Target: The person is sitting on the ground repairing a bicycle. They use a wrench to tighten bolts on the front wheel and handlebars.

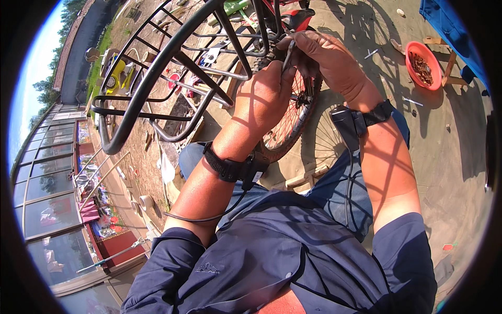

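Note:
Both my hands meet above the top of a bicycle wheel (299, 135) with a knobby black tyre and a red-orange rim. My left hand (264, 93) is closed, thumb upward, on a thin grey metal piece (288, 54); its exact kind does not show. On the upper side, my right hand (329, 58) has its thumb and fingers pinched at the same piece. Its fingertips are partly in shadow and hidden by the thumb. Left of my hands stands a black tubular bicycle rack (137, 118), close to my left wrist. A red bicycle part (298, 20) shows just beyond my fingers.
A red-orange bowl (424, 65) of small brown pieces is at the far right, beside a blue cloth-covered wooden stool (454, 68). Scattered items, among them a yellow object (116, 73), lie on dirt beyond the rack. A glazed wall (49, 178) runs along the left.

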Demonstrator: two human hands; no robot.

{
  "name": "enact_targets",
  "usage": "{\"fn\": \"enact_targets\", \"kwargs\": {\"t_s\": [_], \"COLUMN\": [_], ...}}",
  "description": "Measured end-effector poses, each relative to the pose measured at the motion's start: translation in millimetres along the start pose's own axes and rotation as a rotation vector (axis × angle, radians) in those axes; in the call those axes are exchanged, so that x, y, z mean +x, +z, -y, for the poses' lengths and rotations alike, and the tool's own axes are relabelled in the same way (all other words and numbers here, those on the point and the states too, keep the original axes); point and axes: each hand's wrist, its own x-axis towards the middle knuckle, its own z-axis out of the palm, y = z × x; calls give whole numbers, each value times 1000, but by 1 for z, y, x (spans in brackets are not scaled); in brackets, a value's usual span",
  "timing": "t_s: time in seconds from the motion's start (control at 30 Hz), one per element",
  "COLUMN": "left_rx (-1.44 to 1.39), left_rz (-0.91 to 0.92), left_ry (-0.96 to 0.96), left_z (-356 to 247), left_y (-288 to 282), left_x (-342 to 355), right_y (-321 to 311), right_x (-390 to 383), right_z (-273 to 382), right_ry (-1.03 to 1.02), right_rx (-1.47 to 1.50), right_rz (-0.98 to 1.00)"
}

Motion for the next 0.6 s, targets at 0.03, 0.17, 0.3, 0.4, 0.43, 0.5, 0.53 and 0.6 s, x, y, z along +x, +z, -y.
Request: {"fn": "enact_targets", "kwargs": {"t_s": [0.03, 0.17, 0.3, 0.4, 0.43, 0.5, 0.53, 0.6], "left_rx": [-4, 71, 197, 149, 711, 293, 88, -102], "left_rz": [-14, -131, -429, -485, -335, -349, -349, -334], "left_ry": [20, 163, -89, -29, 358, 167, 69, -158], "left_z": [2, 1, 38, 63, 68, 68, 62, 47], "left_y": [3, -5, 8, 19, 13, 19, 18, 17], "left_x": [3, 6, 16, 36, 43, 47, 50, 51], "right_y": [1, -4, -12, -13, -14, -17, -18, -17], "right_x": [-3, 1, 5, 8, 9, 7, 7, 9], "right_z": [3, -5, -3, -7, -7, -8, -9, -10], "right_ry": [19, -8, -142, -133, -124, -96, -81, -81], "right_rx": [15, 137, 179, 220, 211, 206, 208, 193], "right_rz": [-10, -97, -318, -326, -337, -319, -307, -338]}}
